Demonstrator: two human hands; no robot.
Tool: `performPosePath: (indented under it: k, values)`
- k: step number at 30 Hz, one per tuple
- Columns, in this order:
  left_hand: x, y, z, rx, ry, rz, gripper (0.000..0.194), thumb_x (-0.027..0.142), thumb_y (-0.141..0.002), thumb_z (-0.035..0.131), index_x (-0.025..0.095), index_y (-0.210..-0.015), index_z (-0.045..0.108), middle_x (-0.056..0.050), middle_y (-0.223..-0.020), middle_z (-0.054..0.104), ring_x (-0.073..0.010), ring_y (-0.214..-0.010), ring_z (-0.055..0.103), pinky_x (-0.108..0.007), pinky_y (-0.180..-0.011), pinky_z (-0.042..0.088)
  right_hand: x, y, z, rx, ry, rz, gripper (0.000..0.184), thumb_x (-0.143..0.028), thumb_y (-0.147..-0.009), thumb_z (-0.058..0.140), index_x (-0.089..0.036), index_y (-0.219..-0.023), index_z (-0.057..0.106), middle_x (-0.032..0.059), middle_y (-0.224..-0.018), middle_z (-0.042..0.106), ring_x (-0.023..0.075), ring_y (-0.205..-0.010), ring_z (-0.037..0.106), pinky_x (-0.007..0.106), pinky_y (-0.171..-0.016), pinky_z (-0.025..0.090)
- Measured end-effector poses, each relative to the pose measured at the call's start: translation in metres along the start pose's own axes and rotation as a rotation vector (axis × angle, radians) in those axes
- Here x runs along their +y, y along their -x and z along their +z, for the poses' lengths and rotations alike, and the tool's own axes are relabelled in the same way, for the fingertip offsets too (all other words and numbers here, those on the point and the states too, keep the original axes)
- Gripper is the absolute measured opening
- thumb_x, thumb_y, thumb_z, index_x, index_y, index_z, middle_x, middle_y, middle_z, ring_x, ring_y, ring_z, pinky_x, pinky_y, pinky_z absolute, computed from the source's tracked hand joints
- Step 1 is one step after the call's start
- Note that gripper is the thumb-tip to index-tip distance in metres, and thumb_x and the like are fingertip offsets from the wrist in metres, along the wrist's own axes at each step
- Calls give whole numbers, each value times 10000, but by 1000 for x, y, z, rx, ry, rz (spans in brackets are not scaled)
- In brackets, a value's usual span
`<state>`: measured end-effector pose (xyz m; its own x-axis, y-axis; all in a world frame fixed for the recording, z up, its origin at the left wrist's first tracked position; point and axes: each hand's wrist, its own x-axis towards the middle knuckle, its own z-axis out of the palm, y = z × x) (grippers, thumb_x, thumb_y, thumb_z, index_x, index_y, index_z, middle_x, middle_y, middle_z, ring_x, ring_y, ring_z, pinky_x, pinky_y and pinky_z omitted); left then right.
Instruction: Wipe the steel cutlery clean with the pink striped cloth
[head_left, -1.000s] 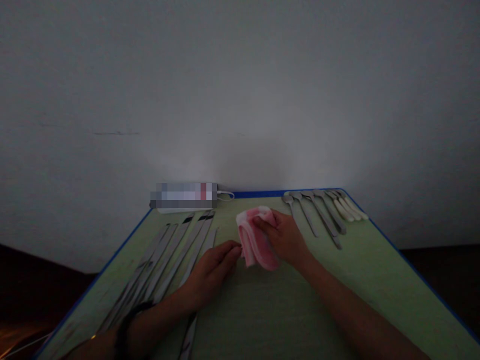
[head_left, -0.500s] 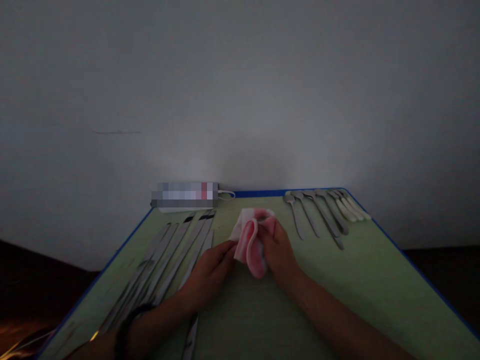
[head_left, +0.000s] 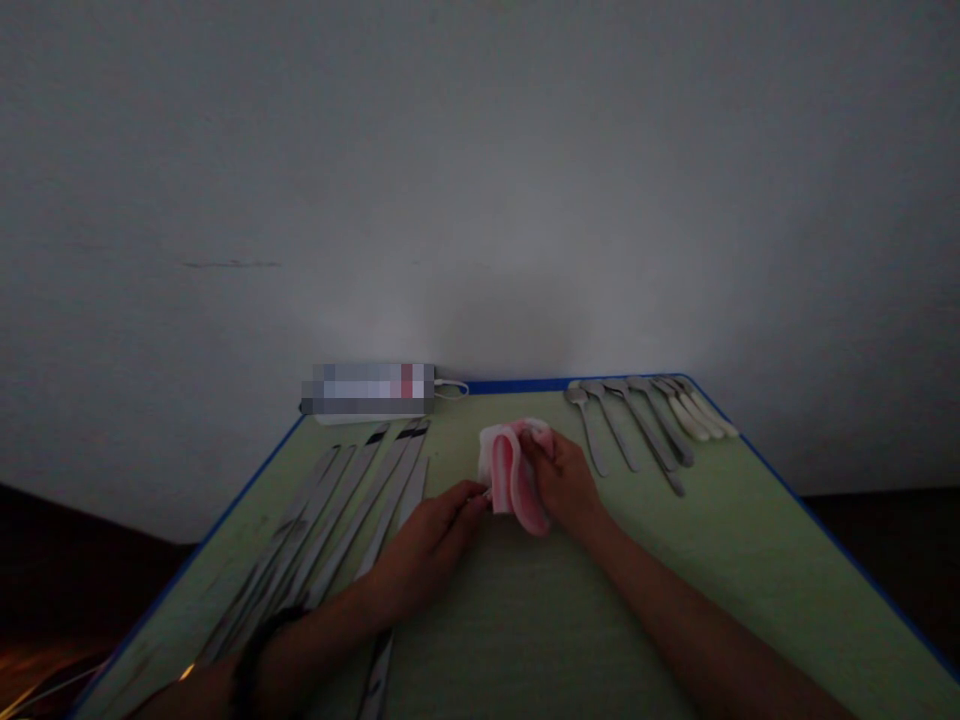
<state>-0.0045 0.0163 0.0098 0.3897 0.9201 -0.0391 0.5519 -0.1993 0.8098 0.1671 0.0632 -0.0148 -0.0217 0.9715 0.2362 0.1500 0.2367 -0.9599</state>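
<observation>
A folded pink-and-white cloth (head_left: 504, 470) is bunched over the middle of the table. My right hand (head_left: 566, 485) is closed around its right side, thumb pressed on top. My left hand (head_left: 442, 525) pinches at the cloth's lower left edge, where a small pale tip shows at the fingertips. What that tip belongs to is hidden by the cloth and fingers. Under and beside my left forearm lie several long flat metal strips (head_left: 341, 545), looking like knives. To the right of my right hand, several metal spoons (head_left: 615, 425) lie in a row.
Some utensils with white handles (head_left: 709, 415) lie beyond the spoons, at the back right. A blurred box-like object (head_left: 371, 390) with a white cable (head_left: 454, 388) stands at the back left. The green tabletop (head_left: 570, 620) has a blue edge and meets a grey wall (head_left: 480, 200).
My right hand and the cloth have shifted slightly right, and the cloth's hanging fold has risen. My left hand has moved a little right, its fingertips still at the cloth's edge.
</observation>
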Motion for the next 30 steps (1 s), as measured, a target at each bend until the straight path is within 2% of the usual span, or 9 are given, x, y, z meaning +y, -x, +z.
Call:
performPosePath:
  k: [3,6,9,11,13,17,24,28,30]
  values:
    - [-2,0,1,2,-4,-4,275,325,-914,332,163,-917,554,10,-685,544,-145,-616,503,-238,-589,392,0,3,4,73,-30,19,357,-471,-836,421,-180,-657,523,-24,-584,488,107,-541,423,224,-502,326]
    - [-4,-1,1,1,18,-21,269,341,-912,335,169,-858,533,38,-613,476,-127,-551,450,-225,-538,362,1,5,6,74,-53,53,401,-502,-840,401,-178,-635,517,-26,-559,457,103,-522,398,226,-483,300]
    - [-6,-1,1,32,34,-29,279,363,-910,342,174,-818,525,37,-614,473,-129,-560,448,-224,-533,354,2,5,5,-2,-88,60,355,-473,-834,435,-175,-712,584,-7,-627,531,118,-592,463,229,-540,347]
    - [-7,-1,1,47,49,-26,289,376,-911,344,175,-818,529,27,-640,498,-137,-588,467,-230,-547,364,4,5,4,-80,-200,97,269,-429,-804,501,-184,-819,612,3,-726,594,133,-678,519,242,-627,400]
    - [-7,-1,1,50,69,-19,302,386,-915,335,176,-836,537,11,-689,536,-148,-622,491,-239,-569,382,4,5,2,-164,-359,198,229,-372,-748,578,-191,-884,606,5,-784,622,140,-722,550,259,-681,429]
    - [-7,-1,1,52,54,-23,311,383,-917,334,171,-869,557,-7,-735,576,-159,-654,511,-250,-598,399,-1,4,-1,-256,-533,392,217,-263,-632,659,-179,-818,585,-15,-716,621,124,-646,554,245,-630,434]
    - [-7,-1,2,52,66,-39,302,380,-910,357,177,-888,580,-2,-719,584,-155,-636,509,-242,-575,399,-6,2,-1,-182,-594,486,166,-156,-575,606,-180,-738,590,-39,-640,599,104,-573,521,226,-577,403]
    - [-5,-2,1,56,132,-43,288,374,-907,371,179,-899,584,-23,-790,610,-178,-720,550,-265,-642,429,-3,1,2,-117,-618,514,162,-177,-592,615,-182,-753,600,-34,-639,606,117,-585,533,239,-585,406]
    - [-5,-1,2,76,186,-24,251,363,-901,401,189,-960,572,-31,-838,615,-185,-786,556,-265,-675,433,0,1,4,-93,-638,486,182,-216,-610,641,-185,-786,607,-30,-671,620,123,-617,550,249,-620,419]
